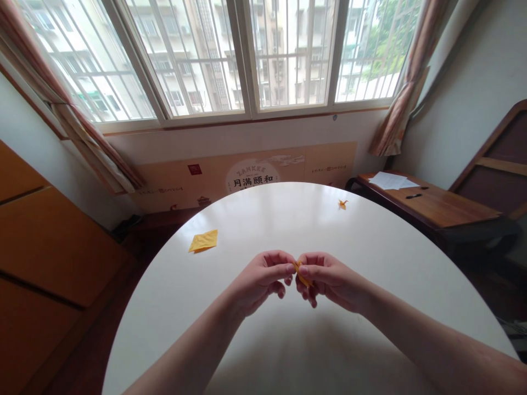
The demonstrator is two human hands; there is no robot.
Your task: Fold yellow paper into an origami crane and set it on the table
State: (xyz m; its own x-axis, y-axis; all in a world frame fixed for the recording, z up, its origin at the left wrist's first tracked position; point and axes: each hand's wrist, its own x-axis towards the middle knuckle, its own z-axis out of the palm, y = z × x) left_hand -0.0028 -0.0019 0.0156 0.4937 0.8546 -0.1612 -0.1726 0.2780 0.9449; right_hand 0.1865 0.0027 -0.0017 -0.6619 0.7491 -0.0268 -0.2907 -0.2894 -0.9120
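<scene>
A small piece of folded orange-yellow paper (303,278) is pinched between both hands above the middle of the table. My left hand (267,277) grips its upper tip between thumb and forefinger, the other fingers curled below. On its other side my right hand (323,277) pinches the paper with the thumb on top, covering part of it. A folded paper crane (342,204) in the same colour stands farther back on the right. To the left lies a yellow paper sheet (203,241), creased and flat on the table.
The round white table (173,307) fills the foreground. Beyond its right edge is a wooden side table (461,203) with white papers (394,181) and a small dark object. Behind are a printed box panel (214,170), a barred window and curtains; an orange cabinet (53,236) stands left.
</scene>
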